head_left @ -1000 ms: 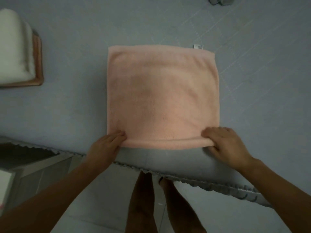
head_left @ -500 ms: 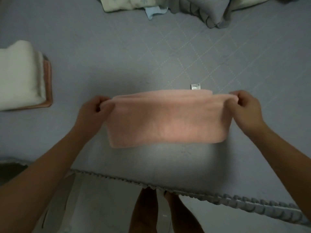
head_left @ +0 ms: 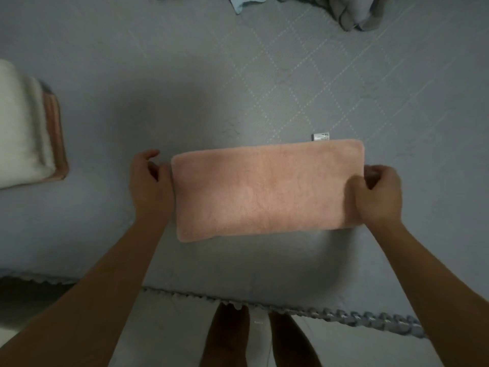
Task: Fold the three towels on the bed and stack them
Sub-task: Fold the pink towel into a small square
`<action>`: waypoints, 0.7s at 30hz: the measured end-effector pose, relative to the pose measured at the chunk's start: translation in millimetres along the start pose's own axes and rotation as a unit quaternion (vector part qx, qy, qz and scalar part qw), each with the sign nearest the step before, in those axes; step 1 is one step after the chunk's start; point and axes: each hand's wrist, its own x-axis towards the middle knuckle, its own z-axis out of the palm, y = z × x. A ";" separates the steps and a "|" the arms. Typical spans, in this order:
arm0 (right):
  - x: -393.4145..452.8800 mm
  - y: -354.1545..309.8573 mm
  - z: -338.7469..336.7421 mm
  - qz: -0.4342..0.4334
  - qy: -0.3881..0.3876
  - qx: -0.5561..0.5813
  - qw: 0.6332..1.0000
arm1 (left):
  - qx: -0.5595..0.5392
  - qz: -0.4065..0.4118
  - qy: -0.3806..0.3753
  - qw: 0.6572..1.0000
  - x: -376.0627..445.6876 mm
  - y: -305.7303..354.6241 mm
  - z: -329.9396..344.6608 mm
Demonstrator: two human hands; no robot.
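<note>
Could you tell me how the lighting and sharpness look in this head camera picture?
Head view: dim overall, brightest on the pink towel; soft shadow on the bedspread above the left hand; white folded towel at the left edge looks smeared.

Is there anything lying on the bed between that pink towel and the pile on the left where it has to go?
Nothing visible. Between the pink towel and the pile lies only bare bedspread, apart from the left hand at the towel's near end. The crumpled cloth lies far off at the top.
</note>
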 end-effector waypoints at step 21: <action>-14.8 17.3 41.7 -0.149 -0.044 -0.256 0.954 | 0.352 0.320 -0.244 0.845 -23.0 -8.4 18.9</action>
